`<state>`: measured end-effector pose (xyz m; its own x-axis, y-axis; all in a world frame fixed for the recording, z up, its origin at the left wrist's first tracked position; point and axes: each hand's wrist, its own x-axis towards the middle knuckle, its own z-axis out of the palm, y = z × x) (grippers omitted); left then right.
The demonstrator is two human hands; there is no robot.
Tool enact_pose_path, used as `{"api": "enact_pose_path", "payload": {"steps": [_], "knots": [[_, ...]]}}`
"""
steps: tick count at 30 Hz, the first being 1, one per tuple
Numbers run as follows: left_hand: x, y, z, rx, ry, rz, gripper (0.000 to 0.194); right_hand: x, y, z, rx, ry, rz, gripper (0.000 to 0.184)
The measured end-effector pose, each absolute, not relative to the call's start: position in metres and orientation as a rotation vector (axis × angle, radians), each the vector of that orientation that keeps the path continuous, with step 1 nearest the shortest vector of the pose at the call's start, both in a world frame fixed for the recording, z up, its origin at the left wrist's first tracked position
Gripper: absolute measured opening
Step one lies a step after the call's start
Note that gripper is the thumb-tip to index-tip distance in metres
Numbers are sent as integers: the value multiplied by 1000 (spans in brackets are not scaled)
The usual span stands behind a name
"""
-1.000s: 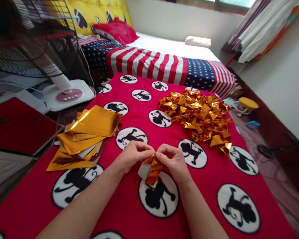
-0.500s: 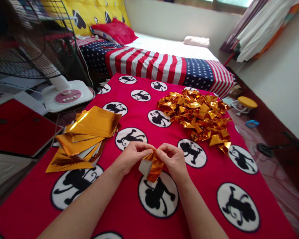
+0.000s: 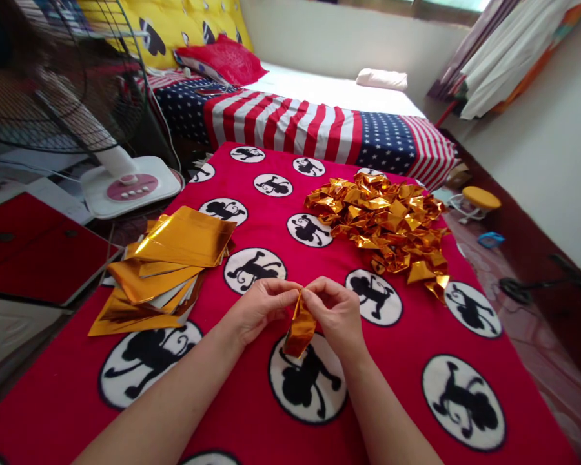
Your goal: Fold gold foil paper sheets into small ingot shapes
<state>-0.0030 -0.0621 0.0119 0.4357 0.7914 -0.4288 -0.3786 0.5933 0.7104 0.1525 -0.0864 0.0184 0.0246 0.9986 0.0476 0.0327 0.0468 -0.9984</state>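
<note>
A partly folded sheet of gold foil paper (image 3: 301, 332) hangs between my hands over the red cloth. My left hand (image 3: 263, 307) pinches its upper edge between thumb and fingers. From the other side my right hand (image 3: 336, 312) pinches the same top corner, the two thumbs nearly meeting. The paper looks narrow, its shiny side outward. To the left lies a loose stack of flat gold foil sheets (image 3: 179, 242). Folded gold foil pieces (image 3: 382, 213) form a heap at the far right.
The red cloth (image 3: 242, 394) with monkey circles covers the table. A standing fan (image 3: 130, 184) is at the left, beside red-fronted furniture (image 3: 33, 248). Beyond the table is a bed with a striped, starred cover (image 3: 290, 129). A yellow-topped stool (image 3: 481, 198) stands on the floor at right.
The gold foil paper has been folded narrower: its pale inner side, visible on the left before, is now covered. Both hands stay in nearly the same place.
</note>
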Motion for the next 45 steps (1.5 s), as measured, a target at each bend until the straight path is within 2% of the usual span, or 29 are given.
{"api": "enact_pose_path", "payload": {"steps": [10,17,22,26,31,35,45], "knots": [[-12,-55,13,723,918,670,27,158,-88,29,-1213,-1501,1008,16],[-20,-54,16,952,945,650,21,164,-86,33,-1220,-1684,1015,16],[-21,-52,16,992,912,679,18,157,-86,32,-1235,-1606,1089,17],[-15,-52,13,988,869,876,16,154,-85,24,-1217,-1316,1165,16],[-12,-50,9,657,913,1101,23,160,-88,11,-1043,-972,986,33],[-15,-45,2,451,902,1143,33,159,-95,8,-979,-1063,1019,34],[-7,-47,0,341,894,1313,34,150,-103,12,-1153,-1266,846,23]]}}
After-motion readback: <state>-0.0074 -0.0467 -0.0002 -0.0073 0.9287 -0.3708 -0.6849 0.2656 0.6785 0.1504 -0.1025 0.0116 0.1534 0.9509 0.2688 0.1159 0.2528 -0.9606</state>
